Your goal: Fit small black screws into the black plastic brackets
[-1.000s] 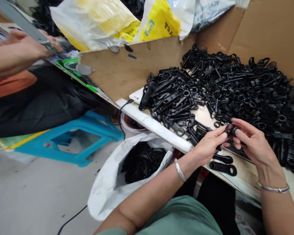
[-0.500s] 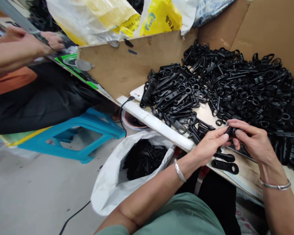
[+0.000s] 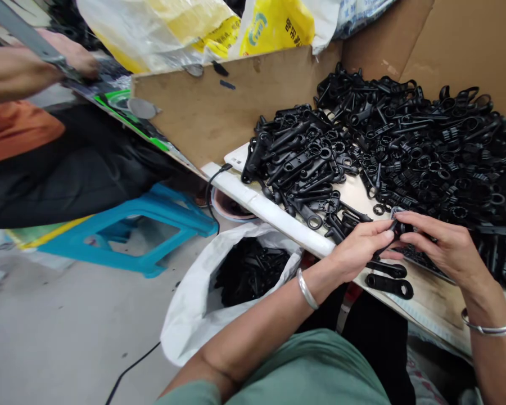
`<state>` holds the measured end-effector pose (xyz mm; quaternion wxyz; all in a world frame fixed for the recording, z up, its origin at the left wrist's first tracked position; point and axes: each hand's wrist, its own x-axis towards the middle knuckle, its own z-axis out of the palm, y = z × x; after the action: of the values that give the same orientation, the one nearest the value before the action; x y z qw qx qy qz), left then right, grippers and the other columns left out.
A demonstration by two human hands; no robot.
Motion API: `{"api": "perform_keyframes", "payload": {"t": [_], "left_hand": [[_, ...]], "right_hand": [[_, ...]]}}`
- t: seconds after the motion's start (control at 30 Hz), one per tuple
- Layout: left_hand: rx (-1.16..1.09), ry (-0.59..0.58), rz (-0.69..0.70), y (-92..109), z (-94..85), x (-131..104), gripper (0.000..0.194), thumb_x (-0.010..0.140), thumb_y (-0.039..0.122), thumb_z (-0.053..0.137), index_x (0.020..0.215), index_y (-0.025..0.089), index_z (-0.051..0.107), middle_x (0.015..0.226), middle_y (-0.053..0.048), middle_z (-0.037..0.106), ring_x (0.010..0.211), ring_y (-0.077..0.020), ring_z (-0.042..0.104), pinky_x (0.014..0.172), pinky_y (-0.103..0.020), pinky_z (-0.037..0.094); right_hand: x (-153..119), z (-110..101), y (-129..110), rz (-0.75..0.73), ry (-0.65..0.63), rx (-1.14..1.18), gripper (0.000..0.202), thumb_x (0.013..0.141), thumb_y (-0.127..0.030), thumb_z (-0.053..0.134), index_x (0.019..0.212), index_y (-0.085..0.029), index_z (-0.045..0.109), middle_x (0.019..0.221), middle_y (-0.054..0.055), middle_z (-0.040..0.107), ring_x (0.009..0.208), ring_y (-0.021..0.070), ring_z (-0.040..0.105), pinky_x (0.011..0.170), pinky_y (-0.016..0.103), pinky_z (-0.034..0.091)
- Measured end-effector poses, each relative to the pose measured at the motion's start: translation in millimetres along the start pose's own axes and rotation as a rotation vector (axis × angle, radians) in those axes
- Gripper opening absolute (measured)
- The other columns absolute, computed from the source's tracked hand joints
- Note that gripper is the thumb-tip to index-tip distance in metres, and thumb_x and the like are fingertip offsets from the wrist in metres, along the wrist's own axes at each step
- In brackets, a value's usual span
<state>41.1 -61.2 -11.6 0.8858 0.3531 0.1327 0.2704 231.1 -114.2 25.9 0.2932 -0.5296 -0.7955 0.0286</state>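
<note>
My left hand (image 3: 365,243) pinches a black plastic handle-like part (image 3: 388,239) between thumb and fingers at the table's front edge. Closed around the far end of that same part are the fingertips of my right hand (image 3: 444,244); a small dark round piece shows there, partly covered. Just below my hands, a flat black handle with a ringed hole (image 3: 388,286) lies on the table, another similar handle (image 3: 385,269) beside it. Under my right hand is a shallow tray (image 3: 441,273) of tiny black pieces, mostly hidden.
A large heap of black plastic parts (image 3: 430,152) covers the table, with a smaller pile of handles (image 3: 295,152) at left. Cardboard walls (image 3: 236,107) border it. A white sack (image 3: 185,315) of black parts stands below. A co-worker's arm (image 3: 21,73) and blue stool (image 3: 122,236) are left.
My right hand has shifted slightly right, its fingers straighter, and more of the held black handle shows. The co-worker's hands have moved left.
</note>
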Motion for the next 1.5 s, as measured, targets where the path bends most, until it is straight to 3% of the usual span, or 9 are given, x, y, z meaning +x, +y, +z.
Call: {"api": "perform_keyframes", "payload": {"t": [0.13, 0.27, 0.4, 0.5, 0.73, 0.9, 1.17, 1.43, 1.5], "left_hand": [[0.055, 0.012, 0.115, -5, 0.4, 4, 0.039, 0.086, 0.029, 0.070, 0.124, 0.020, 0.068, 0.131, -0.010, 0.063, 0.119, -0.0269, 0.060, 0.095, -0.038, 0.052], [0.038, 0.021, 0.140, -7, 5.4, 4, 0.038, 0.088, 0.027, 0.066, 0.125, 0.020, 0.067, 0.133, -0.010, 0.061, 0.120, -0.0268, 0.059, 0.099, -0.041, 0.052], [0.004, 0.057, 0.120, -8, 10.3, 1, 0.036, 0.091, 0.023, 0.058, 0.125, 0.017, 0.065, 0.126, -0.011, 0.065, 0.115, -0.0262, 0.062, 0.097, -0.042, 0.053], [0.076, 0.074, 0.122, -6, 10.5, 0, 0.036, 0.092, 0.021, 0.056, 0.127, 0.017, 0.064, 0.127, -0.012, 0.064, 0.114, -0.0255, 0.063, 0.097, -0.042, 0.054], [0.249, 0.034, 0.125, 1, 5.9, 0, 0.036, 0.094, 0.018, 0.052, 0.128, 0.018, 0.064, 0.136, -0.011, 0.059, 0.116, -0.0244, 0.062, 0.098, -0.040, 0.054], [0.334, 0.069, 0.162, -4, 6.1, -2, 0.041, 0.094, 0.016, 0.046, 0.133, 0.015, 0.060, 0.135, -0.012, 0.060, 0.114, -0.0236, 0.063, 0.099, -0.040, 0.054], [0.632, 0.182, 0.251, -14, 11.6, -13, 0.039, 0.099, 0.030, 0.046, 0.135, 0.020, 0.055, 0.115, -0.006, 0.070, 0.107, -0.0226, 0.065, 0.100, -0.040, 0.054], [0.336, 0.098, 0.161, -5, 7.2, -9, 0.044, 0.090, 0.043, 0.061, 0.121, 0.012, 0.064, 0.099, -0.008, 0.070, 0.085, -0.0192, 0.069, 0.079, -0.032, 0.060], [0.342, 0.085, 0.154, 4, 2.8, -11, 0.041, 0.090, 0.040, 0.061, 0.119, 0.010, 0.064, 0.098, -0.009, 0.070, 0.082, -0.0181, 0.069, 0.070, -0.027, 0.059]], "right_hand": [[-2, 7, -7, -0.152, 0.101, -0.247, 0.040, 0.094, -0.017, 0.061, 0.134, -0.019, 0.059, 0.124, 0.008, 0.070, 0.106, 0.0210, 0.071, 0.095, 0.030, 0.059], [-5, 23, -13, -0.153, 0.221, -0.394, 0.042, 0.095, -0.015, 0.059, 0.137, -0.017, 0.056, 0.128, 0.010, 0.068, 0.107, 0.0230, 0.070, 0.093, 0.030, 0.059], [-5, 32, -17, -0.084, 0.255, -0.336, 0.035, 0.096, -0.015, 0.057, 0.130, -0.018, 0.062, 0.122, 0.008, 0.071, 0.104, 0.0217, 0.071, 0.091, 0.028, 0.060], [-2, 26, -17, -0.046, 0.219, -0.223, 0.034, 0.095, -0.017, 0.058, 0.128, -0.021, 0.065, 0.119, 0.006, 0.072, 0.103, 0.0207, 0.072, 0.093, 0.029, 0.060], [-7, 5, -9, -0.177, 0.064, -0.232, 0.053, 0.092, -0.012, 0.062, 0.142, -0.022, 0.052, 0.132, 0.008, 0.065, 0.114, 0.0205, 0.067, 0.101, 0.031, 0.055], [-13, 15, -13, -0.225, 0.166, -0.390, 0.060, 0.087, -0.008, 0.067, 0.144, -0.018, 0.049, 0.125, 0.010, 0.069, 0.111, 0.0218, 0.068, 0.096, 0.028, 0.057], [-13, 30, -30, -0.144, 0.255, -0.499, 0.051, 0.090, -0.009, 0.063, 0.140, -0.013, 0.052, 0.119, 0.013, 0.072, 0.105, 0.0233, 0.071, 0.092, 0.028, 0.059], [-21, 25, -48, -0.051, 0.137, -0.279, 0.064, 0.093, -0.010, 0.058, 0.152, -0.026, 0.038, 0.139, 0.008, 0.060, 0.118, 0.0247, 0.065, 0.098, 0.035, 0.058], [-20, 21, -51, 0.037, 0.093, -0.172, 0.057, 0.095, -0.016, 0.058, 0.149, -0.027, 0.044, 0.137, 0.007, 0.062, 0.108, 0.0232, 0.070, 0.088, 0.034, 0.062]]}}
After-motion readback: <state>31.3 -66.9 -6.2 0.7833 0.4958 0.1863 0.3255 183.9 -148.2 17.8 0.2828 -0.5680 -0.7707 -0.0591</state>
